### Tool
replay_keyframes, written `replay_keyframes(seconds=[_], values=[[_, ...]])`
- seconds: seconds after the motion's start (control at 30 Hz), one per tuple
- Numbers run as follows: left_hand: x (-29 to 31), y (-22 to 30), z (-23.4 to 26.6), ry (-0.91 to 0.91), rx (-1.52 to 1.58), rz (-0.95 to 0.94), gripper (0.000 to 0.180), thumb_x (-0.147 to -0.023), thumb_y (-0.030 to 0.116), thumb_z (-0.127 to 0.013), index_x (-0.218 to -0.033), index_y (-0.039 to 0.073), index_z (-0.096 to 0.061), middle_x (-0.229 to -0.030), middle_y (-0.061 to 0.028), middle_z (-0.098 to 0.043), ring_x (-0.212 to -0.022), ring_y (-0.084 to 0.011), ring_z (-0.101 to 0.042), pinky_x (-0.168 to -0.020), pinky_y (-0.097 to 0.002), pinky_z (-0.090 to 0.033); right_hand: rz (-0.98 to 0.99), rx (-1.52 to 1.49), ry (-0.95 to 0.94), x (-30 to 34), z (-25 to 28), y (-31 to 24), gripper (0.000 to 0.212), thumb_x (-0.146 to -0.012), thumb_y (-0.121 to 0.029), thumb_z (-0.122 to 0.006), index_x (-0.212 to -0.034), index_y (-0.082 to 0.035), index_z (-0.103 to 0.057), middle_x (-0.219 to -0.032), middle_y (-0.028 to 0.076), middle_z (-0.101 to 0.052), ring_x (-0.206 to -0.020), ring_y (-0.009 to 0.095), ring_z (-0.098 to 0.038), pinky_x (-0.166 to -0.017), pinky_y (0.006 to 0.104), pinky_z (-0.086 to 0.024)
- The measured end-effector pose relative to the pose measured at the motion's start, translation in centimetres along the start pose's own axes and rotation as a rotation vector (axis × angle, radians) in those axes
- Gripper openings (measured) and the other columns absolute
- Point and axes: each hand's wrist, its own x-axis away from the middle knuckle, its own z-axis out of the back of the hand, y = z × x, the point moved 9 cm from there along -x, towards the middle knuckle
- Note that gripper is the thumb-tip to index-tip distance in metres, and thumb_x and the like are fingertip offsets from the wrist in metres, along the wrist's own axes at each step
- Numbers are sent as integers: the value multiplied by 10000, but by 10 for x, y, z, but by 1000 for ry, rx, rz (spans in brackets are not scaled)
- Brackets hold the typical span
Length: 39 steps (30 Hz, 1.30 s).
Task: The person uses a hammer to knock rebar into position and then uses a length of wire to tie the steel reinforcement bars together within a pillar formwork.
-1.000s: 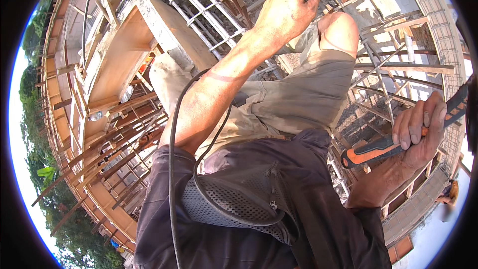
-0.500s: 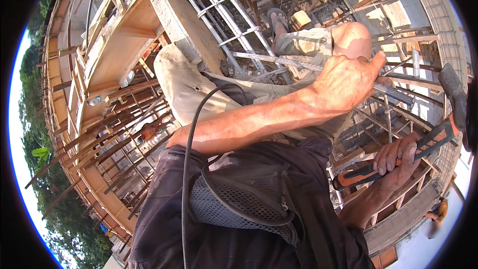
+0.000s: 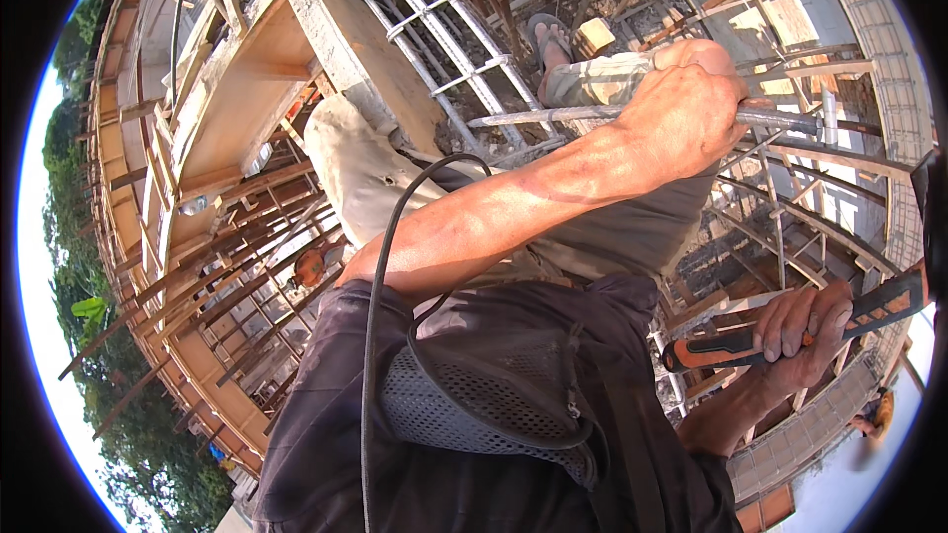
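My left hand [image 3: 691,104] is clamping around a metal bar [image 3: 785,119] in the upper right of the frame; my right hand [image 3: 805,324] is gripping a hammer [image 3: 877,306] at the lower right.

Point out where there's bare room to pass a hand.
An open gap lies between the left hand on a metal rod and the right hand on an orange-and-black handle; struts show behind. A board face borders the rebar cage, tilt unclear. Most crowded: timber framing at picture left.
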Motion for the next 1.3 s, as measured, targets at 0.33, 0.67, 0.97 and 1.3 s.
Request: replay_keyframes(seconds=[0.33,0.67,0.97,1.3], values=[[2,-9,15,34,-6,49,185,-875,168,-620,-995,47,-691,-722,-209,-683,-743,-428,-686,-707,-509,-549,-156,-281,-298,-6,-22,-47,278,-1052,-142,-466,-790,-90,-388,-460,-18,-362,-299,80,-274,-254,239,-266],[-1,-39,64,47,1,121,336,-975,345,-598,-1089,55,-722,-765,-176,-694,-752,-325,-699,-732,-434,-531,-472,328,63,13,-25,23,255,-1012,-211,-563,-830,-82,-439,-465,-12,-351,-305,66,-282,-268,236,-262],[-13,-56,102,-109,232,426,498,-1008,437,-549,-866,-19,-692,-568,-47,-546,-537,-123,-523,-501,-343,-420,101,17,-2,-40,-53,-60,310,-1020,-156,-492,-734,-118,-381,-456,-23,-322,-320,64,-291,-288,241,-253],[13,-83,133,64,88,389,515,-994,465,-565,-897,-22,-699,-605,-77,-576,-600,-167,-562,-586,-365,-452,-515,343,143,-15,-70,41,138,-931,-115,-649,-882,-32,-550,-480,-30,-378,-344,42,-286,-320,230,-235]])
